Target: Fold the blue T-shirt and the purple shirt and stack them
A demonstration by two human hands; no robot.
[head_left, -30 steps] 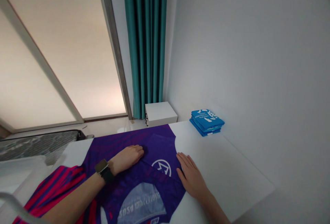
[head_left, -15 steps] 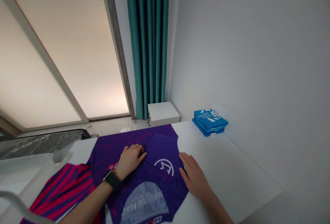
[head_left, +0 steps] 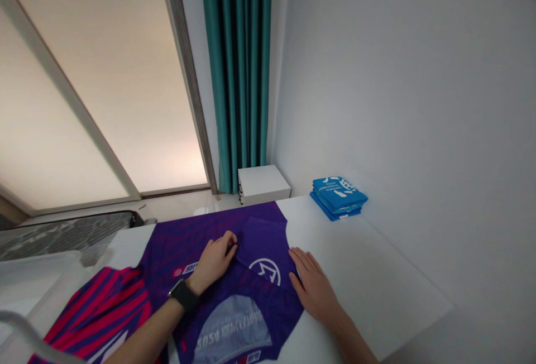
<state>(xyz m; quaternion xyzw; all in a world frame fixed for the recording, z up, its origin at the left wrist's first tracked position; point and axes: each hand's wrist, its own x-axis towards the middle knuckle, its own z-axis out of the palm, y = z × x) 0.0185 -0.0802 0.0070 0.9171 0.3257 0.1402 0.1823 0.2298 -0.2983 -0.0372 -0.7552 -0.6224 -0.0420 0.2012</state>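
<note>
A purple sports shirt [head_left: 259,230] is spread on the white table, its right side folded inward so that a panel with a white round logo lies on top. A grey-white printed patch shows near its lower end. My left hand [head_left: 216,255], wearing a dark watch, rests on the middle of the shirt with curled fingers, thumb and forefinger closing at the folded panel's edge. At the shirt's right edge my right hand [head_left: 313,285] lies flat, fingers stretched out, partly on the cloth and partly on the table.
A stack of folded blue shirts [head_left: 338,197] sits at the table's [head_left: 355,274] back right, near the wall. To the left are a red-and-purple striped garment [head_left: 104,302] and a whitish translucent container [head_left: 37,280]. Behind the table stand a white box [head_left: 263,181] and a green curtain [head_left: 238,73].
My left hand has curled its fingers more and lifted slightly at the knuckles, over the same spot. My right hand stays at the shirt's edge. The view has shifted slightly.
</note>
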